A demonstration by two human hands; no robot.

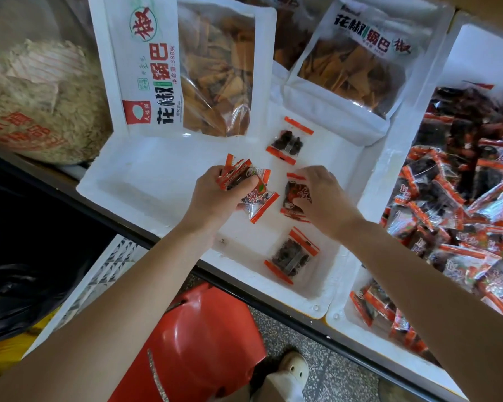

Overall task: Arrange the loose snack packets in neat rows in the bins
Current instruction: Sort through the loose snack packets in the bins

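While my left hand (pixel 215 195) clenches a bundle of orange-edged clear snack packets (pixel 244 181), my right hand (pixel 323 198) grasps a single packet (pixel 294 198) low in the white foam bin (pixel 145 184). I should square it between the far packet (pixel 288 142) at 12 o'clock and the near packet (pixel 291 256) at 6 o'clock, edges parallel.

Snack packets (pixel 246 182) in left grip (pixel 215 195), one packet (pixel 293 198) under right grip (pixel 323 198), both over a white bin (pixel 134 175)

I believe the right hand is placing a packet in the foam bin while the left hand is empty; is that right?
Not quite: in the head view the left hand grips a bunch of packets; the right hand holds a packet in the foam bin.
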